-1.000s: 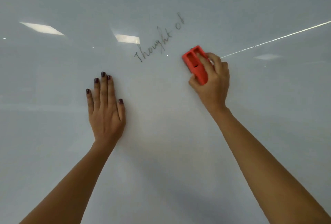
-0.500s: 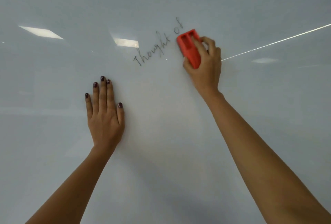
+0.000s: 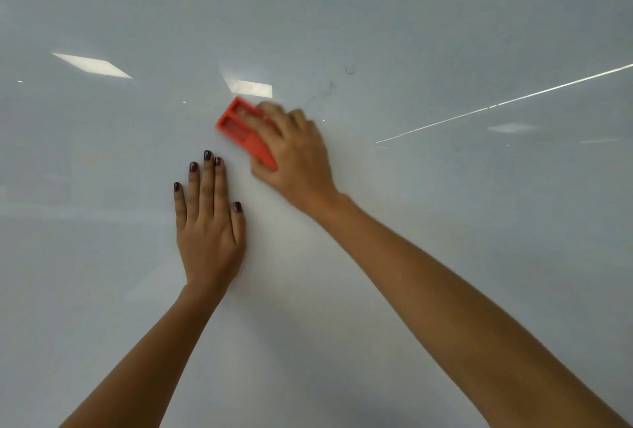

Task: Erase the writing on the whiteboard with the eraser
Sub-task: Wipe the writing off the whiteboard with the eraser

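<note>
Near the middle of the glossy white whiteboard (image 3: 411, 256), the right hand (image 3: 296, 157) is gripping the red plastic block eraser (image 3: 243, 131), its grip clamped around it, wiping. The left hand (image 3: 209, 222) is lying spread flat; the next stroke should probably cover the faint ink traces (image 3: 325, 90) toward the upper edge.

The right hand (image 3: 294, 153) has swept the eraser (image 3: 245, 131) leftward across the writing (image 3: 325, 90) (now only faint smudges), stopping just above the left hand's fingertips (image 3: 207, 155).

The right hand (image 3: 294, 153) grips a red eraser (image 3: 244, 131) pressed against the whiteboard (image 3: 445, 256), blurred. Up and right of the grip, faint traces of writing (image 3: 325, 90) show. Below and left of it, the left hand (image 3: 209, 225) lies flat, fingers together.
</note>
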Action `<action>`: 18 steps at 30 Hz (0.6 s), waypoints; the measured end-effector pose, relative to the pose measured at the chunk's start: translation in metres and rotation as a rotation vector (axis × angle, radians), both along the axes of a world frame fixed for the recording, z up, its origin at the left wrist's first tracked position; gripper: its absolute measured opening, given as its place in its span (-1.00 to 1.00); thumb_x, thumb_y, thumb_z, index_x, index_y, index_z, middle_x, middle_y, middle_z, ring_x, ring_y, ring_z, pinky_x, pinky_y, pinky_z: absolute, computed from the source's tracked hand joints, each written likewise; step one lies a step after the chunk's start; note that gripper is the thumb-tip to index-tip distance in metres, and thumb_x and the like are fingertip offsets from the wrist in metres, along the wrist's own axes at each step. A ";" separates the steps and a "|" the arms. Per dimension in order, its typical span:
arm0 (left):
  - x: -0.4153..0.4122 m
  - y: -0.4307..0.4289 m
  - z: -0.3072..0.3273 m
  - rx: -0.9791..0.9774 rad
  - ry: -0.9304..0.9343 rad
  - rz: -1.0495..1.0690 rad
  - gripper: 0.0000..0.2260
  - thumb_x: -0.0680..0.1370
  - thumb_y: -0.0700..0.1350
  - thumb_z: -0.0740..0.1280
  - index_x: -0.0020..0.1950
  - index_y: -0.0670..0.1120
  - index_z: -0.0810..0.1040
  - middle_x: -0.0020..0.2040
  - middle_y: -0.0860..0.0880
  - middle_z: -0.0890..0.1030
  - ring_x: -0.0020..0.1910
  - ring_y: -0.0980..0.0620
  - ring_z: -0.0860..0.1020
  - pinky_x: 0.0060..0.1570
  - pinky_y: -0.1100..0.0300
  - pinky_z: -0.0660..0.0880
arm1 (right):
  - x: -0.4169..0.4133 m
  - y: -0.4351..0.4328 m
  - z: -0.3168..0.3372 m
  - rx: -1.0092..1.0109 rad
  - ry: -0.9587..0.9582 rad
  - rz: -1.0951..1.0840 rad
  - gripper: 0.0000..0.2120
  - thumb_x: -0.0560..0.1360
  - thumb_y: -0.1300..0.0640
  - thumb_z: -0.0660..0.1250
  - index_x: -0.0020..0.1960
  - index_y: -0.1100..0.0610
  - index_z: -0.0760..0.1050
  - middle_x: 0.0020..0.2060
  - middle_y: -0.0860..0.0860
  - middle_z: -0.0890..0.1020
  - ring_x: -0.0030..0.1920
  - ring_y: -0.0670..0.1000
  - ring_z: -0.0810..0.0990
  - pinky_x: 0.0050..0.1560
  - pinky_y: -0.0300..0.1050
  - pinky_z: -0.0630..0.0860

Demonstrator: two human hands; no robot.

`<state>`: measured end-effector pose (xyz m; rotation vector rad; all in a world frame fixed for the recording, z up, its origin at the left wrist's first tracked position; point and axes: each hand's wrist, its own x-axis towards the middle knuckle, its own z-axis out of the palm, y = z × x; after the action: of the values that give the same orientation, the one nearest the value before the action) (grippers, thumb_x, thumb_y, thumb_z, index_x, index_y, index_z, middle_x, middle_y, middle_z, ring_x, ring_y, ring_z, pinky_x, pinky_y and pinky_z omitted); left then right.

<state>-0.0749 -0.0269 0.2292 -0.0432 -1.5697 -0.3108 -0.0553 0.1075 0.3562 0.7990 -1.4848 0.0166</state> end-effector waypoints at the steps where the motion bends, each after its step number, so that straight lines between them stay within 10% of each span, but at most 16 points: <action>1: 0.000 0.000 0.000 -0.001 0.000 -0.004 -0.48 0.68 -0.06 -0.05 0.63 -0.20 0.08 0.63 -0.13 0.09 0.62 -0.09 0.02 0.59 -0.11 -0.03 | 0.000 -0.001 -0.011 0.074 0.000 -0.001 -0.41 0.36 0.02 0.44 0.38 0.09 0.47 0.26 0.08 0.54 0.01 0.13 0.49 -0.06 -0.01 0.45; 5: 0.001 0.000 -0.001 0.001 -0.001 -0.006 -0.48 0.67 -0.07 -0.04 0.63 -0.20 0.07 0.63 -0.12 0.08 0.62 -0.09 0.03 0.58 -0.11 -0.02 | 0.002 0.023 -0.005 0.058 -0.023 0.005 -0.42 0.38 0.01 0.40 0.39 0.06 0.46 0.27 0.07 0.53 0.01 0.14 0.52 -0.03 0.03 0.49; 13: 0.002 0.001 -0.001 0.003 0.002 -0.002 -0.48 0.67 -0.08 -0.04 0.63 -0.20 0.07 0.64 -0.11 0.07 0.62 -0.08 0.02 0.59 -0.10 -0.02 | -0.005 0.086 0.064 -0.797 -0.087 0.092 -0.47 0.42 0.03 0.40 0.38 0.06 0.46 0.25 0.05 0.49 0.03 0.10 0.47 -0.02 0.01 0.55; 18: 0.002 0.002 -0.001 0.003 0.015 -0.006 -0.48 0.67 -0.09 -0.02 0.62 -0.20 0.09 0.63 -0.12 0.09 0.62 -0.08 0.03 0.58 -0.10 -0.02 | -0.001 0.057 0.032 -0.419 -0.054 0.052 -0.44 0.37 0.05 0.39 0.37 0.08 0.47 0.25 0.08 0.52 0.02 0.16 0.49 0.00 -0.02 0.43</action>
<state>-0.0729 -0.0250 0.2278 -0.0477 -1.5547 -0.3163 -0.0559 0.1643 0.3878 0.4983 -1.4439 0.3788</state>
